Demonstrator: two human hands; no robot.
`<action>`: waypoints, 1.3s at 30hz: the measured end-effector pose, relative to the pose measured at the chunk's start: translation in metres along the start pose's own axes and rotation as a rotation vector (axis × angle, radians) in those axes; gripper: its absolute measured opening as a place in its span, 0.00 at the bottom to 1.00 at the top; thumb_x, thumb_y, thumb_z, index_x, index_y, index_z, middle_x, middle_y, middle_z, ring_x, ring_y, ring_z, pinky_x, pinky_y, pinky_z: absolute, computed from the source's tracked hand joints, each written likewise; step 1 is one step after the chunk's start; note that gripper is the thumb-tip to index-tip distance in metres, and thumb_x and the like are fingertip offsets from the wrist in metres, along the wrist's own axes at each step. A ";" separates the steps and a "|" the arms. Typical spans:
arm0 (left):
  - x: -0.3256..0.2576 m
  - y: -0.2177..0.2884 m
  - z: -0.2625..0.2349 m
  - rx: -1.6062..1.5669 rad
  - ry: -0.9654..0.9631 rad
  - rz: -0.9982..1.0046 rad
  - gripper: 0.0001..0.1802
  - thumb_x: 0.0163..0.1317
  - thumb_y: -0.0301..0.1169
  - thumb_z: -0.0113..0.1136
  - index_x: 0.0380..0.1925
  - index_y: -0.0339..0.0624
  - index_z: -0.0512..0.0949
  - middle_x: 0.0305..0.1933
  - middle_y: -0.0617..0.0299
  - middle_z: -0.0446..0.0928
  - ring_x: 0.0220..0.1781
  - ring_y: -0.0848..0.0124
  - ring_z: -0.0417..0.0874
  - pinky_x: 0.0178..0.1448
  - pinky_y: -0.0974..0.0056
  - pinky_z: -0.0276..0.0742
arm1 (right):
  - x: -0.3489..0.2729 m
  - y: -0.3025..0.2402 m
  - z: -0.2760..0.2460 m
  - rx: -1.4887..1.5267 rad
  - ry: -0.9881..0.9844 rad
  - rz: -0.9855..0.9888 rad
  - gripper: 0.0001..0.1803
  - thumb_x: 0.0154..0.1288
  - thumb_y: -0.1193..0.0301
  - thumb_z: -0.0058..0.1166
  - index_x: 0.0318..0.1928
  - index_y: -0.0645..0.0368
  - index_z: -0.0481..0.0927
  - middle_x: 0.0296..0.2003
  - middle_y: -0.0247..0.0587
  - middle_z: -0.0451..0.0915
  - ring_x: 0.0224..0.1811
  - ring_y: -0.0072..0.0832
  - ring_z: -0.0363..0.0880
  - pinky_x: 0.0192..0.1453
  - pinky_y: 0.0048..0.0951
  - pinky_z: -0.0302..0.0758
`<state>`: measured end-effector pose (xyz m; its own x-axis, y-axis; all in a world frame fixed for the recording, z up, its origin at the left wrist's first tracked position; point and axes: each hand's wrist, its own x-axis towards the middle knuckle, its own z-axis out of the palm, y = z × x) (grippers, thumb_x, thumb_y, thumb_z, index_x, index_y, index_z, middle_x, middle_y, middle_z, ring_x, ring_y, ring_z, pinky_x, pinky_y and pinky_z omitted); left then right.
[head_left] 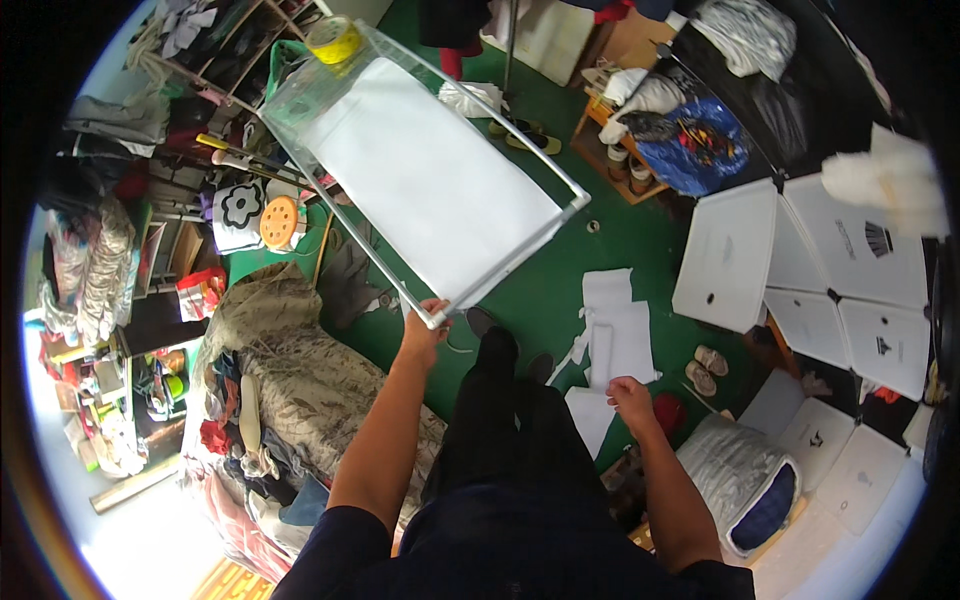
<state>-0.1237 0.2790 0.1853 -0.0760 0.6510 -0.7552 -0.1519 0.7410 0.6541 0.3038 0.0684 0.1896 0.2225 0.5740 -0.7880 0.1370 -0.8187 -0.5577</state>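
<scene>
My left hand [430, 330] is closed round the near corner of a pale rectangular tube frame [365, 250], which slants away to the far left. A large white sheet [430, 170] spans most of the frame, and clear plastic [295, 105] shows at its far end. On that far end sits a roll of yellow tape [333, 42]. My right hand [630, 402] is off to the right with its fingers curled together; whether anything small is in them cannot be made out. White sheet pieces [628, 335] lie on the floor just beyond it.
Green floor [540, 285] surrounds my feet. At the right stand stacked white storage boxes [725, 255] and a grey fabric bag [735, 470]. A camouflage cover [290, 345] fills the left, near an orange-topped stool [282, 220]. Slippers [707, 368] and a small roll [593, 227] lie about.
</scene>
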 end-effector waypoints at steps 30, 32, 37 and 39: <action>-0.011 0.012 -0.035 0.596 -0.356 0.592 0.15 0.75 0.22 0.56 0.59 0.35 0.81 0.49 0.56 0.82 0.46 0.70 0.82 0.50 0.63 0.80 | 0.179 -0.163 0.216 -0.267 0.393 -0.588 0.24 0.68 0.57 0.67 0.55 0.60 0.79 0.52 0.54 0.81 0.55 0.53 0.81 0.59 0.48 0.80; -0.011 0.013 -0.037 0.501 -0.435 0.570 0.15 0.77 0.21 0.56 0.60 0.35 0.79 0.52 0.57 0.83 0.51 0.70 0.83 0.57 0.65 0.80 | 0.200 -0.165 0.230 -0.348 0.423 -0.582 0.23 0.68 0.59 0.67 0.55 0.60 0.78 0.54 0.56 0.80 0.56 0.54 0.81 0.60 0.50 0.80; -0.012 0.027 -0.032 0.498 -0.443 0.511 0.14 0.76 0.17 0.56 0.57 0.34 0.81 0.48 0.58 0.83 0.49 0.73 0.84 0.55 0.68 0.80 | 0.260 -0.138 0.261 -0.530 0.391 -0.558 0.20 0.70 0.63 0.61 0.56 0.61 0.78 0.55 0.59 0.80 0.57 0.58 0.82 0.60 0.55 0.81; -0.002 0.027 -0.018 0.498 -0.500 0.496 0.14 0.75 0.17 0.56 0.56 0.35 0.82 0.46 0.59 0.83 0.48 0.74 0.84 0.53 0.68 0.80 | 0.295 -0.105 0.248 -0.583 0.436 -0.539 0.20 0.71 0.63 0.58 0.57 0.62 0.78 0.55 0.60 0.81 0.57 0.59 0.83 0.59 0.56 0.82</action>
<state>-0.1455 0.2945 0.2035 0.4409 0.8281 -0.3462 0.2427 0.2614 0.9342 0.1155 0.3283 -0.0491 0.3167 0.9218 -0.2234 0.7690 -0.3874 -0.5085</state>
